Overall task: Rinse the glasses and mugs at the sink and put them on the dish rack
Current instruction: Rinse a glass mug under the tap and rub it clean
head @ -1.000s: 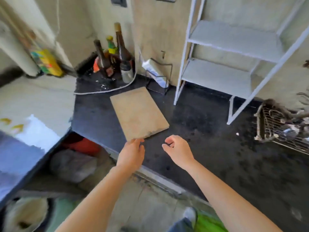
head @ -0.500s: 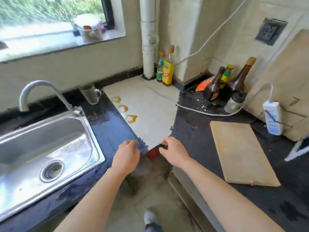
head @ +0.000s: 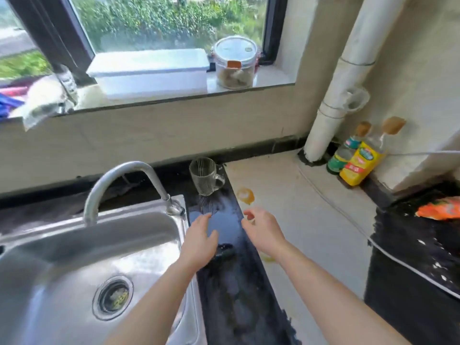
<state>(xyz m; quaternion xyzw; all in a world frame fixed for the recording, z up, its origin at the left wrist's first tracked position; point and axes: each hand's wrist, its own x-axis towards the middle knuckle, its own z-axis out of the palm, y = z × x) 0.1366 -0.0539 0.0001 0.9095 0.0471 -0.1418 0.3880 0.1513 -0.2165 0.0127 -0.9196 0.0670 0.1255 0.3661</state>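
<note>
Left hand (head: 199, 242) noted with fingers straight and spread, nothing held; right hand (head: 265, 232) loosely curled, also empty. Glass mug (head: 204, 176) is found just beyond the left fingertips, apart from both hands, upright on the wet black counter strip (head: 224, 282), handle turned rightward. Left hand judged nearer. Mug appears empty. Left of that hand, the sink (head: 74, 242) is seen holding only its drain strainer (head: 113, 297).

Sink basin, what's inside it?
Only the drain strainer with yellowish bits in it shows in the sink; no glasses or mugs. The left forearm covers part of its right side.
</note>
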